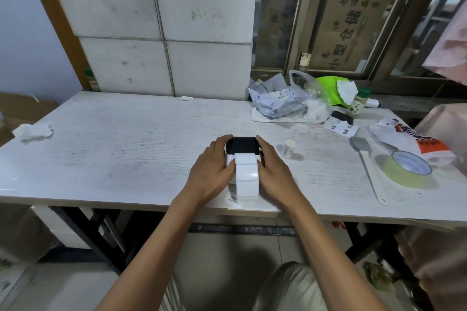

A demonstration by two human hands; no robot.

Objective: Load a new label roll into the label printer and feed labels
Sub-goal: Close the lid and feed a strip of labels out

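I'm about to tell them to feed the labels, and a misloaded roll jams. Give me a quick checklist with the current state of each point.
1. Printer steadied: ok, left hand and right hand grip its two sides.
2. Label strip out of the printer: ok, it hangs down the front towards the table edge.
3. Strip straight: ok, its edges look parallel.
4. Lid shut fully: cannot tell, the fingers hide the seams.
5. Roll seated inside: cannot tell, hidden.
6. Space around the printer: ok, the small roll stands apart on the right.
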